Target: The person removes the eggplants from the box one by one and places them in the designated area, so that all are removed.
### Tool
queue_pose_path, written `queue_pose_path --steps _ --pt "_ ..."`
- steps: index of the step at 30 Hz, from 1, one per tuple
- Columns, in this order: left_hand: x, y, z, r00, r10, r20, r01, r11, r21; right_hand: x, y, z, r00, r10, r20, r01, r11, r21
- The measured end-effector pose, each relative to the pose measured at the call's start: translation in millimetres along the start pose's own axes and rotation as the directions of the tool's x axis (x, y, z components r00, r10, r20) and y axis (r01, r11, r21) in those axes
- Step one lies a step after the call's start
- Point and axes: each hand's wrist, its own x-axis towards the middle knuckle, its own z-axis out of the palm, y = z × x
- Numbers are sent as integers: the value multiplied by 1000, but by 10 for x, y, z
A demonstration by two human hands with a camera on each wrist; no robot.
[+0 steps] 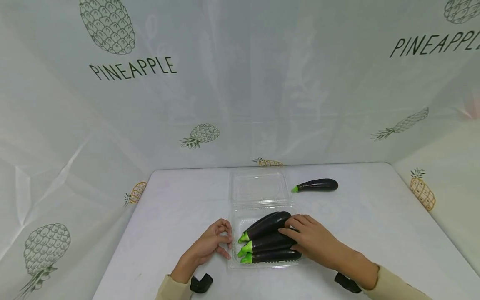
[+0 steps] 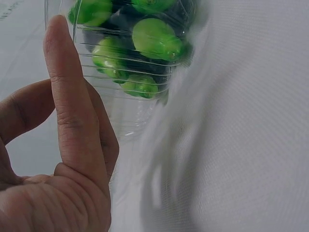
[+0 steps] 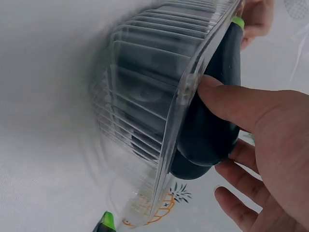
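Note:
Several dark purple eggplants (image 1: 268, 226) with green stem ends lie side by side in a clear plastic clamshell box (image 1: 241, 214), stems toward the left. My left hand (image 1: 213, 241) is at the box's left side, its fingers loosely extended along the rim; in the left wrist view one straight finger (image 2: 65, 87) lies by the clear wall. My right hand (image 1: 316, 241) reaches over the right rim and holds an eggplant's thick end (image 3: 207, 133) between thumb and fingers. Parts of the eggplants are hidden under that hand.
The box's clear lid (image 1: 258, 187) lies open toward the back. Another eggplant (image 1: 318, 185) lies on the white table (image 1: 180, 196) at the back right. Pineapple-printed sheeting (image 1: 232, 96) hangs around the table.

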Motion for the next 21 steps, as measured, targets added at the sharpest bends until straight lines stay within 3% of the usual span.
queue_pose_path --steps 14,21 --pt "11 -5 -7 1000 1 -2 -1 1000 -2 -4 77 -206 996 68 -53 -64 996 67" --pt "20 -15 -9 1000 -1 -2 1 1000 -4 -100 271 -353 983 167 -75 -158 981 113"
